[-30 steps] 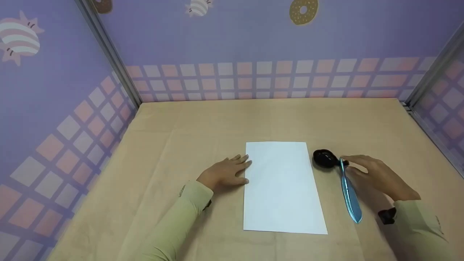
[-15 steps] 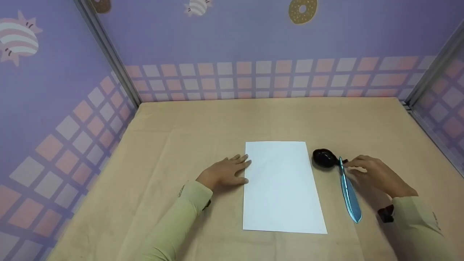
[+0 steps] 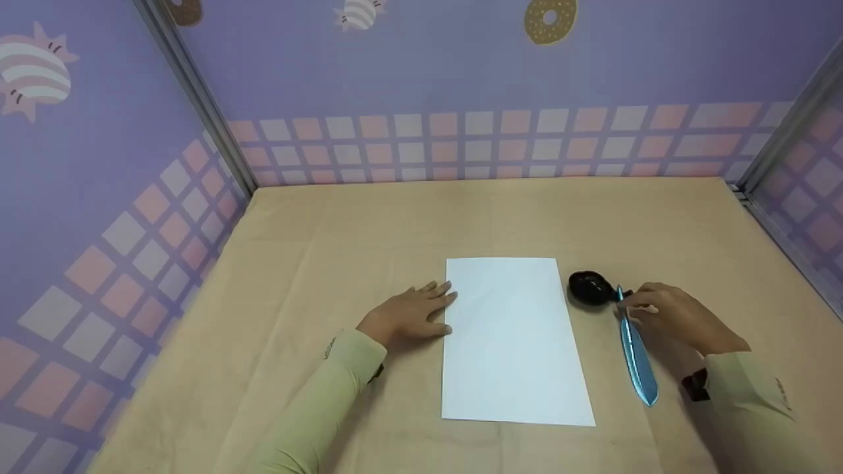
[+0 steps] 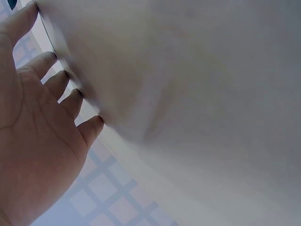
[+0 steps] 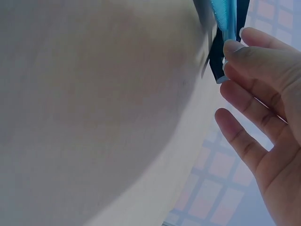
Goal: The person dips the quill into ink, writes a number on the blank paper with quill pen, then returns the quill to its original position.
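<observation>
A white sheet of paper (image 3: 510, 342) lies flat on the tan table (image 3: 369, 224). My left hand (image 3: 428, 304) rests palm down on the table, fingers straight, its fingertips at the sheet's left edge; in the left wrist view the left hand (image 4: 70, 89) has its fingertips on the surface. To the right of the sheet a blue feather pen (image 3: 635, 359) leans with its tip in a black holder (image 3: 588, 288). My right hand (image 3: 625, 301) pinches the pen's thin shaft beside the holder. In the right wrist view, thumb and forefinger of the right hand (image 5: 235, 40) meet on the pen (image 5: 223, 12).
Purple patterned walls (image 3: 461, 79) close the table in on the left, back and right, with metal corner posts (image 3: 197, 99). Bare tan surface lies behind the paper and to the far left.
My right hand has drawn in slightly and its fingers have closed on the pen shaft. The left hand, paper and holder have stayed where they were.
</observation>
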The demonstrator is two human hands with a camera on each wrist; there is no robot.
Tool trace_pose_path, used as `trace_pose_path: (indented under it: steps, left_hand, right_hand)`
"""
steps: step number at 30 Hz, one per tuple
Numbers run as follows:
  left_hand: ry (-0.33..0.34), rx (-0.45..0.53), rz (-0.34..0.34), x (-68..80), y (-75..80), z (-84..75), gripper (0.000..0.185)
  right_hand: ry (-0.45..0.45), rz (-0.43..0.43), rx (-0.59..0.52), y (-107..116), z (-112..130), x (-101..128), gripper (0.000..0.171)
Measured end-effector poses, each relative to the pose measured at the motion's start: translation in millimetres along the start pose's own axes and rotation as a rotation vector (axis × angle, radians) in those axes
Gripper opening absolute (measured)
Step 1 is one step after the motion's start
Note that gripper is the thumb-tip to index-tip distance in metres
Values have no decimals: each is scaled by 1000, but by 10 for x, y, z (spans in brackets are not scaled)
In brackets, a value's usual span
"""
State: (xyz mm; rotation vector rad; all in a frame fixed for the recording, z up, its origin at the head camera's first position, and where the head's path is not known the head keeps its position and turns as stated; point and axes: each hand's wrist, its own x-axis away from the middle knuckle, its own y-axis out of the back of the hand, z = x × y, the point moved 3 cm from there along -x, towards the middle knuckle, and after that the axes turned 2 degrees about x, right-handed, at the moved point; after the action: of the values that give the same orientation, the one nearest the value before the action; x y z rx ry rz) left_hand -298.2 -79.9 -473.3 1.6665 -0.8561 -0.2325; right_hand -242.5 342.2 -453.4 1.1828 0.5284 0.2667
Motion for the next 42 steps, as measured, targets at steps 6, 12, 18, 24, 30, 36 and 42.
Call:
trace_pose_path:
  steps: [6, 12, 18, 24, 30, 36, 42]
  left_hand:
    - [-12, -9, -16, 13, -5, -13, 69]
    - [-11, -13, -16, 2, -8, -10, 70]
    - [-8, -13, -10, 2, -9, -11, 70]
    - [-7, -5, -5, 7, -11, -10, 71]
    - [1, 6, -4, 2, -5, -3, 70]
    - [10, 7, 4, -2, -6, -7, 71]
    - [11, -2, -2, -8, -16, -1, 71]
  right_hand:
    - [-36, 66, 6, -32, -24, -26, 27]
    - [9, 59, 13, -50, -16, -39, 28]
    - [64, 11, 7, -78, -9, -34, 30]
    - [76, 8, -6, -99, -19, -37, 28]
    - [68, 26, -20, -115, -32, -48, 27]
    - [54, 26, -28, -136, -52, -48, 27]
    - [49, 8, -51, -128, -55, -34, 30]
